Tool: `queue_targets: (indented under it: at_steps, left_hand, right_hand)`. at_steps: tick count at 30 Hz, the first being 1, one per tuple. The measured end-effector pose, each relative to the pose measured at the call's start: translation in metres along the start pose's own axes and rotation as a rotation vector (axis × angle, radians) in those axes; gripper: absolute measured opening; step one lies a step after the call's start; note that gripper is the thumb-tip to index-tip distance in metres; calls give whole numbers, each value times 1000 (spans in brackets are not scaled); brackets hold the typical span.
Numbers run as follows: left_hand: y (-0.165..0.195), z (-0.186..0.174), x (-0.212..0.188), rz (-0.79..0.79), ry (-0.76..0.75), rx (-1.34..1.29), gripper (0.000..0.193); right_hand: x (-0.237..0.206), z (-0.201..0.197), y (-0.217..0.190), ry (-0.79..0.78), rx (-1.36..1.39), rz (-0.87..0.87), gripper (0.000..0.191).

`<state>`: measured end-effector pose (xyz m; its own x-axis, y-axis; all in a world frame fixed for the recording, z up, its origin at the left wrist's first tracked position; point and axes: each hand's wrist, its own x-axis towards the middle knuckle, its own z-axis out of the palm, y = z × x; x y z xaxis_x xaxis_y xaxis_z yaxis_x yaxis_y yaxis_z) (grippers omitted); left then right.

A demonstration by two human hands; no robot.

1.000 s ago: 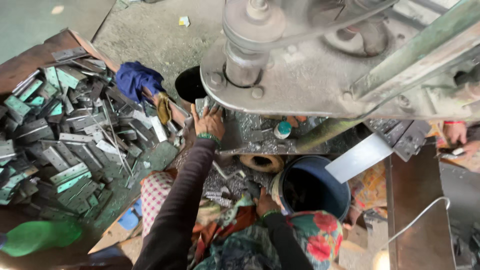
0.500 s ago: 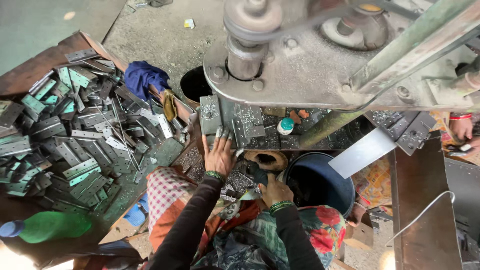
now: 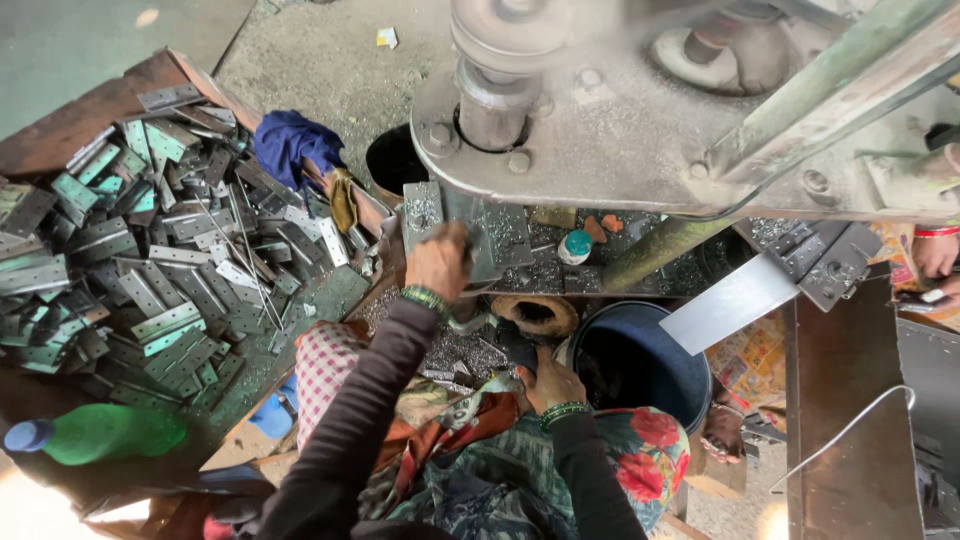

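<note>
My left hand [image 3: 438,262] reaches forward onto the bed of a grey press machine [image 3: 640,130]. Its fingers are curled on a flat metal hinge plate [image 3: 497,238] that lies under the press head. A second plate [image 3: 421,211] lies just left of it. My right hand [image 3: 547,384] is low over my lap, beside a blue bucket [image 3: 640,362], fingers curled; whether it holds something is unclear. Metal chips [image 3: 452,348] cover the ledge between my arms.
A big heap of several hinge plates [image 3: 150,260] fills the board on the left, with a blue cloth [image 3: 288,143] at its back. A green bottle [image 3: 100,435] lies low left. Another person's hand [image 3: 935,255] shows at the right edge.
My left hand has moved forward from the chip-covered ledge up onto the press bed and closed on a plate. My right hand has stayed low by the bucket.
</note>
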<state>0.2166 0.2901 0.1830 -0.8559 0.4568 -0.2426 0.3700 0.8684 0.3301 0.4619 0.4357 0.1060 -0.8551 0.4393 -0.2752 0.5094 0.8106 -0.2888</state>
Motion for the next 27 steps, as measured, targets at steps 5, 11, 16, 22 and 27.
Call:
queue_targets:
  at_steps: [5, 11, 16, 22, 27]
  left_hand:
    - [32, 33, -4, 65, 392, 209, 46]
    - [12, 50, -11, 96, 129, -139, 53]
    - [-22, 48, -15, 154, 404, -18, 58]
    - [-9, 54, 1, 46, 291, -13, 58]
    - [-8, 45, -4, 92, 401, -54, 66]
  right_hand:
    - [4, 3, -2, -30, -16, 23, 58]
    - [2, -6, -9, -135, 9, 87, 66]
    - [15, -19, -15, -200, -40, 30, 66]
    - [28, 7, 1, -126, -100, 37, 53]
    - [27, 83, 29, 38, 40, -65, 59]
